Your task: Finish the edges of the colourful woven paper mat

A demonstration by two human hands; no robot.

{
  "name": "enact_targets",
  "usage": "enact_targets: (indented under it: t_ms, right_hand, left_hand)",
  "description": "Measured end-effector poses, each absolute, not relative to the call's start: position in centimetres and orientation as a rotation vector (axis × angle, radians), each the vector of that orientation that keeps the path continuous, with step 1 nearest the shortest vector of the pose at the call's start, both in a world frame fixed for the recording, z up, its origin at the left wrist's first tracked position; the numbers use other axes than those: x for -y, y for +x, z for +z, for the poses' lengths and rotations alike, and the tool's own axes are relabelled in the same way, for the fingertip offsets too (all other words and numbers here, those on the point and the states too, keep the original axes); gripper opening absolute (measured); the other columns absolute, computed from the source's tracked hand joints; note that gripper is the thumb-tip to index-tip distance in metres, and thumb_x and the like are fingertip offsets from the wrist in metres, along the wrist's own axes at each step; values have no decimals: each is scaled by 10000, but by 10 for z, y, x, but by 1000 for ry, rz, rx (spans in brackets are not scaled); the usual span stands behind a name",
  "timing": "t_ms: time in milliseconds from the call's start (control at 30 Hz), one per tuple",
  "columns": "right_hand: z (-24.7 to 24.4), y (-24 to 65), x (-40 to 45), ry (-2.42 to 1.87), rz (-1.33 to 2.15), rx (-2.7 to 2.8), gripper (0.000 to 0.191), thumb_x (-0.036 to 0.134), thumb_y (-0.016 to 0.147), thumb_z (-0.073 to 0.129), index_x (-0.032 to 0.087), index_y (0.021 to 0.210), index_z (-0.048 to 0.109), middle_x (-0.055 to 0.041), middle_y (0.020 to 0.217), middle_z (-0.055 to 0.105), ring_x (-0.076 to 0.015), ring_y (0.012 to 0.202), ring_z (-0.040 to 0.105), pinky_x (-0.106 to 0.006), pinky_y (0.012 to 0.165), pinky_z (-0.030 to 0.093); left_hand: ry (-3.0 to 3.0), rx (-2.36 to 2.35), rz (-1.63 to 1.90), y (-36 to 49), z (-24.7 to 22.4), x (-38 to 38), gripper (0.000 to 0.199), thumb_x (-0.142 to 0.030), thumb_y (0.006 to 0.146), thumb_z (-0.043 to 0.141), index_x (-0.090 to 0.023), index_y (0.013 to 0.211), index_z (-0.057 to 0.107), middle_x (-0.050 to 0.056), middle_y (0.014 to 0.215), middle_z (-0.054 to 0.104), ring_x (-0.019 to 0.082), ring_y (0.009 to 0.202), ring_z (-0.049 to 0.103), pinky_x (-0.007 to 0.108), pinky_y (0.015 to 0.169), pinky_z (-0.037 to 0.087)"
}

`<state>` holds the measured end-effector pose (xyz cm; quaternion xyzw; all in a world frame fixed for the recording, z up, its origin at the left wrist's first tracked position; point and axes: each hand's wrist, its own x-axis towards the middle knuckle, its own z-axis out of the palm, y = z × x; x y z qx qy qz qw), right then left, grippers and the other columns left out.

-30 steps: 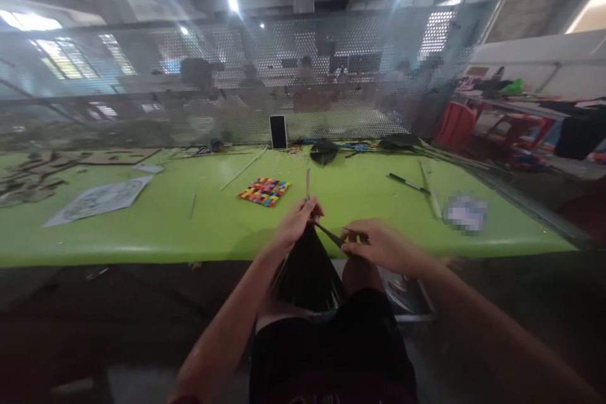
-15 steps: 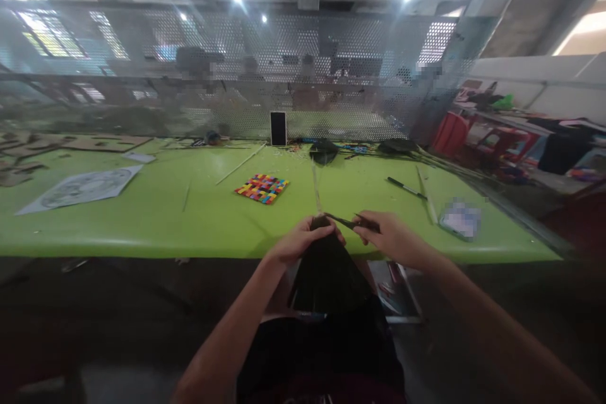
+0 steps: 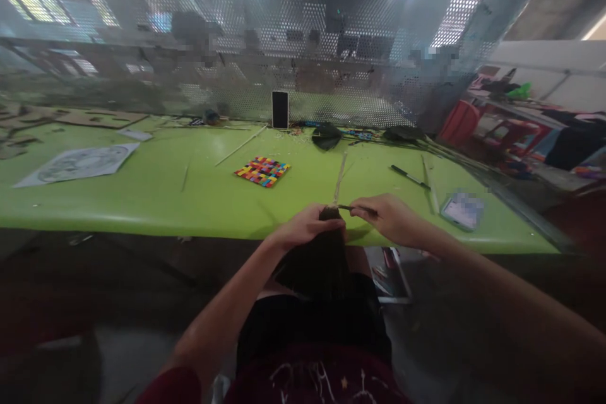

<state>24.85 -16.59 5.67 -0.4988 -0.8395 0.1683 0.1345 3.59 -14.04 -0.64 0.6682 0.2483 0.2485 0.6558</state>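
My left hand [image 3: 310, 225] is closed round the narrow top of a dark, fan-shaped leaf [image 3: 315, 268], which spreads downward over my lap below the table edge. A pale, thin stalk [image 3: 340, 177] runs from the leaf's top up over the green table. My right hand [image 3: 391, 218] grips dark scissors [image 3: 360, 209]; their tips reach the base of the stalk, just beside my left fingers. Whether the blades are apart is too small to tell.
On the green table [image 3: 156, 202] lie a colourful woven square [image 3: 262, 171], a printed sheet [image 3: 83, 163], a pen [image 3: 409, 177] and a phone [image 3: 463, 209]. A dark upright tablet-like panel [image 3: 280, 110] and another dark leaf [image 3: 326, 136] are near the perforated screen [image 3: 237, 85].
The view has tilted down and shifted slightly. The leaf has turned, its stalk now leaning right, and the scissors, with blades apart before, appear narrower at the stalk's base.
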Motion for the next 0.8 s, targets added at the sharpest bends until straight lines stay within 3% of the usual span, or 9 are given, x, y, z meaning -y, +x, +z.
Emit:
enact_targets:
  t_ms: [200,333,433,667,800]
  right_hand:
    - [88,265,163,-1402,560,2777,312,303,934,466,171,743,674,-9,618,577,-121,581,444,-272,603,271]
    - [104,269,156,-1271,633,2943,230,176,853,484,171,754,692,-20,688,650,-134,640,497,-269,638,313]
    - [113,272,152,-1261,659,3031,271,101,767,485,188,813,738,-24,755,706,-139,667,533,-268,662,339]
    - [134,271,153,-1298,873,3070,295,226,857,520,194,983,785,-47,875,756,-151,722,600,-262,678,375]
    - [143,264,162,-1214,1021,3110,281,264,904,515,164,891,778,-31,755,723,-128,639,541,-261,648,375]
  left_hand:
    - [1789,-521,400,39,-1,139,392,-509,863,628,-129,900,717,74,866,745,173,753,652,258,683,475]
    - [1850,-496,273,47,-1,142,346,-444,895,595,-124,889,727,79,885,756,170,764,662,257,696,482]
    - [1831,-451,241,54,0,145,330,-406,909,571,-117,857,723,93,874,755,159,747,665,257,704,490]
    - [1856,-366,164,56,15,148,283,-379,898,578,-130,876,710,78,855,746,150,750,650,263,736,490]
    - [1867,-310,139,48,27,156,239,-324,900,558,-139,888,708,65,832,737,149,750,650,261,724,493]
